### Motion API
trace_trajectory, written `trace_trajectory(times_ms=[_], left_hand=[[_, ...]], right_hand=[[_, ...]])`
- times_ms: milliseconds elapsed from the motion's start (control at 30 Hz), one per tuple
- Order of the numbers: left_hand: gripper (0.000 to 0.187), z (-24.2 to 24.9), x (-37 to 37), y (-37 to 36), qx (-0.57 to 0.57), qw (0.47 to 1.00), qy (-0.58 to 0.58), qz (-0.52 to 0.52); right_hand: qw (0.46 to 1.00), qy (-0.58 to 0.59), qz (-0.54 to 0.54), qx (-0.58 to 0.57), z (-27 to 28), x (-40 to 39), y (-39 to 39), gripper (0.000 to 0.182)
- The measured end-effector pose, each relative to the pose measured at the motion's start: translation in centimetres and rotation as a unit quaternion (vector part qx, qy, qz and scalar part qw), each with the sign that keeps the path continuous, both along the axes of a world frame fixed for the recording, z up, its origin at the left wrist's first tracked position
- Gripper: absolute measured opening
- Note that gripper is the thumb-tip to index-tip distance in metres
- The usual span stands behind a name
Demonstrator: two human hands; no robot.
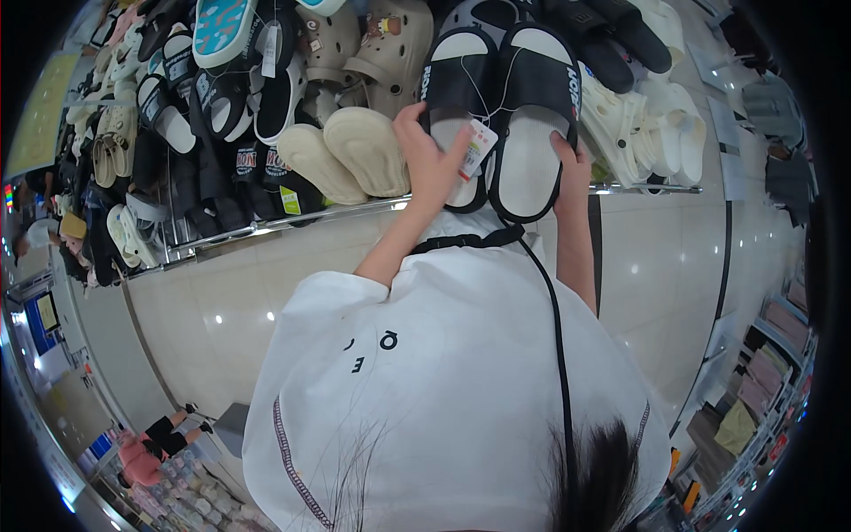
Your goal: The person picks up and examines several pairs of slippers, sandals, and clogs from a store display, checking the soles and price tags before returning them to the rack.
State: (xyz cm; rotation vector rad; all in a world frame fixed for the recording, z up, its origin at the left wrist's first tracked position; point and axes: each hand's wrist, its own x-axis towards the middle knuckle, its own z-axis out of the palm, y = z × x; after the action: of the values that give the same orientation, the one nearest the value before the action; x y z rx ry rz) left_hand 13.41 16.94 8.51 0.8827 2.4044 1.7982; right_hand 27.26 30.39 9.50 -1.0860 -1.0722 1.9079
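A pair of black slide sandals (530,164) with pale ribbed footbeds and white lettering on the straps is held side by side in front of my chest, at the edge of the shoe rack. My left hand (427,164) is closed on the outer edge of the left slide, its thumb over the footbed by a white and red price tag (480,149). Around the outer side of the right slide, my right hand (572,168) has its fingers mostly hidden beneath. A thin string joins the two straps and carries the tag.
A metal rail (355,209) runs along the rack front. Cream slides (365,151) and taupe clogs (393,53) sit left of my hands, white clogs (612,124) to the right. A person in a pink top (142,459) is far off at lower left.
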Motion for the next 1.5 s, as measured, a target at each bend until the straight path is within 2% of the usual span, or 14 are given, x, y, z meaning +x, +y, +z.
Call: trace_trajectory(times_ms=[33, 100, 167, 200, 300, 367, 500, 567, 700, 800, 900, 1133, 1433, 1500], left_hand=[[0.053, 0.6, 0.5, -0.1, -0.021, 0.992, 0.124, 0.008], [0.052, 0.8, 0.9, -0.3, 0.014, 0.992, 0.121, 0.03], [0.057, 0.8, 0.6, -0.6, 0.014, 0.995, 0.094, -0.041], [0.057, 0.7, 0.7, -0.7, 0.014, 0.995, 0.094, -0.039], [0.058, 0.4, 0.9, -1.0, -0.065, 0.993, 0.035, -0.088], [0.047, -0.3, 1.0, -1.1, 0.007, 0.985, -0.131, -0.115], [0.032, -1.0, -0.4, -2.2, 0.026, 0.959, -0.229, -0.165], [0.031, 0.7, -0.9, -2.5, 0.086, 0.858, -0.483, -0.15], [0.031, 0.2, -1.9, -2.9, 0.065, 0.816, -0.556, -0.14], [0.033, 0.9, -1.9, -3.3, 0.071, 0.794, -0.576, -0.184], [0.034, 1.2, -1.7, -3.3, 0.074, 0.774, -0.594, -0.205], [0.033, 1.4, -1.6, -3.4, 0.074, 0.772, -0.585, -0.236], [0.024, 0.3, -1.7, -3.3, 0.061, 0.822, -0.507, -0.252], [0.027, -1.1, -2.0, -3.3, 0.027, 0.85, -0.473, -0.229]], right_hand=[[1.0, -0.019, 0.002, -0.002, 0.0, -0.2, -0.1, 0.038], [0.999, -0.039, 0.006, -0.005, 0.1, -0.5, -0.2, 0.037], [0.999, -0.035, 0.01, -0.014, 0.0, -0.8, -0.3, 0.037], [0.999, -0.035, 0.012, -0.014, -0.2, -0.9, -0.3, 0.037], [0.999, -0.018, 0.022, -0.024, -0.5, -0.9, -0.1, 0.038], [0.999, -0.021, 0.026, -0.02, -0.6, -0.9, 0.0, 0.038], [0.999, -0.029, 0.023, -0.024, -0.8, -0.8, 0.3, 0.038], [0.999, -0.015, 0.037, -0.035, -0.8, -0.7, 0.5, 0.038], [0.999, -0.024, 0.029, -0.026, -0.7, -0.9, 0.2, 0.036], [0.999, -0.04, 0.021, -0.016, -0.8, -0.9, 0.4, 0.034], [0.998, -0.05, 0.024, -0.011, -1.1, -0.7, 0.7, 0.042], [0.999, -0.036, 0.015, -0.022, -1.8, -0.6, 0.9, 0.037], [0.999, -0.042, 0.009, 0.001, -2.3, -0.5, 1.1, 0.036], [0.999, -0.035, 0.006, -0.002, -2.9, -0.6, 1.5, 0.035]])
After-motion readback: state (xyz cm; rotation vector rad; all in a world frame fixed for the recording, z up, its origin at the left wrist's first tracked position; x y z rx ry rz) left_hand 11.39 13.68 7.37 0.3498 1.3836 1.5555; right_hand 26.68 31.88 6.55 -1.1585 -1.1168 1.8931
